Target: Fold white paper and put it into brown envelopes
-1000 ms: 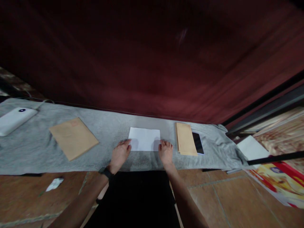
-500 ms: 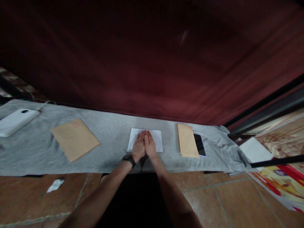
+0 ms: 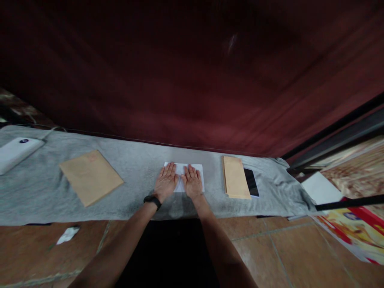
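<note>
A white sheet of paper (image 3: pixel 179 185) lies flat on the grey cloth in front of me, partly covered by my hands. My left hand (image 3: pixel 166 182) rests palm down over its left side, fingers stretched out; a black band circles that wrist. Over the right part of the paper, my right hand (image 3: pixel 193 182) also lies flat with its fingers spread. A strip of paper shows between the two hands. To the left is a brown envelope (image 3: pixel 91 176), lying at a slant. On the right a small stack of brown envelopes (image 3: pixel 237 178) partly covers a dark phone (image 3: pixel 251 182).
The grey cloth (image 3: pixel 141 160) covers a long narrow surface against a dark red curtain (image 3: pixel 180 100). A white device with a cable (image 3: pixel 19 152) lies at far left. At right are a white sheet (image 3: pixel 321 188), a dark metal bar (image 3: pixel 345 136) and a colourful box (image 3: pixel 357 230).
My hands were side by side at the middle of the paper. They have slid apart, the left one leftward and the right one rightward, staying flat on it.
</note>
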The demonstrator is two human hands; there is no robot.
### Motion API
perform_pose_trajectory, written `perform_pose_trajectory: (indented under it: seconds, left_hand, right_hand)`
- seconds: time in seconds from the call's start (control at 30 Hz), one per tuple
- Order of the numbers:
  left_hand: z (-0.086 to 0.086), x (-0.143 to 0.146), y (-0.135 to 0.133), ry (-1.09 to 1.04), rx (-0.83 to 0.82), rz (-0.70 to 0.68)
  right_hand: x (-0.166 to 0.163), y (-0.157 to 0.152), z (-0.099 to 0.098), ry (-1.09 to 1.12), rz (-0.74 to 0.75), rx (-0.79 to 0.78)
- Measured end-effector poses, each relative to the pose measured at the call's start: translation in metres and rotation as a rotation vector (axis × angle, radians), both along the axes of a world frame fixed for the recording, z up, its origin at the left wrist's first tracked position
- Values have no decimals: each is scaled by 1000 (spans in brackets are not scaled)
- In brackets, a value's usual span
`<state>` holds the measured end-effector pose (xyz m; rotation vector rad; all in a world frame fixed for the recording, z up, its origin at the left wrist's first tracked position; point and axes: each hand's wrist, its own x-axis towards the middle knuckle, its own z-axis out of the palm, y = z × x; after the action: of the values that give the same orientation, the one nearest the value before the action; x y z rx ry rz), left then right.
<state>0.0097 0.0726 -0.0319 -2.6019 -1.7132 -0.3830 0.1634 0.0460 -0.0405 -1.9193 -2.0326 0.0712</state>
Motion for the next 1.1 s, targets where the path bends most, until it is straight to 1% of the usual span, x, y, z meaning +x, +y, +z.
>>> perform_pose_trajectory:
  seconds: [0.13, 0.37, 0.47, 0.53, 0.57, 0.6, 0.63, 0.67, 0.73, 0.77, 0.8, 0.87, 0.93, 1.03, 1.1]
  left_hand:
    - [2, -19, 1, 6, -7, 69]
    - [-1, -44, -1, -14, -7, 103]
    - [1, -46, -3, -32, 5, 143]
    - [4, -40, -8, -63, 37, 188]
    - [5, -34, -14, -84, 55, 189]
    - [5, -27, -20, -106, 71, 163]
    - [5, -19, -28, -125, 80, 108]
    - [4, -10, -37, -139, 77, 23]
    - [-1, 6, -55, -142, 61, -149]
    - [-4, 12, -63, -135, 54, -202]
    - [-7, 16, -69, -125, 52, -226]
    - [-13, 16, -77, -102, 52, -234]
    - [-15, 9, -80, -89, 56, -211]
    - [-12, -6, -79, -84, 57, -156]
    - [-8, -15, -79, -77, 50, -109]
  right_hand:
    - [23, -4, -3, -57, -60, 8]
    - [58, -20, -1, -101, -151, -9]
    - [68, -29, 2, -97, -172, -4]
    - [68, -35, 6, -71, -188, 22]
    - [64, -38, 8, -48, -191, 42]
    - [59, -41, 10, -19, -183, 62]
    - [51, -44, 12, 14, -158, 79]
    - [41, -46, 13, 53, -118, 89]
    - [21, -51, 14, 124, 29, 71]
    - [12, -54, 13, 152, 95, 48]
    - [5, -57, 11, 171, 131, 28]
    - [-2, -64, 7, 153, 154, 19]
    - [1, -71, 2, 91, 166, 47]
    - [14, -78, -1, 2, 151, 93]
    - [25, -81, -1, -42, 122, 90]
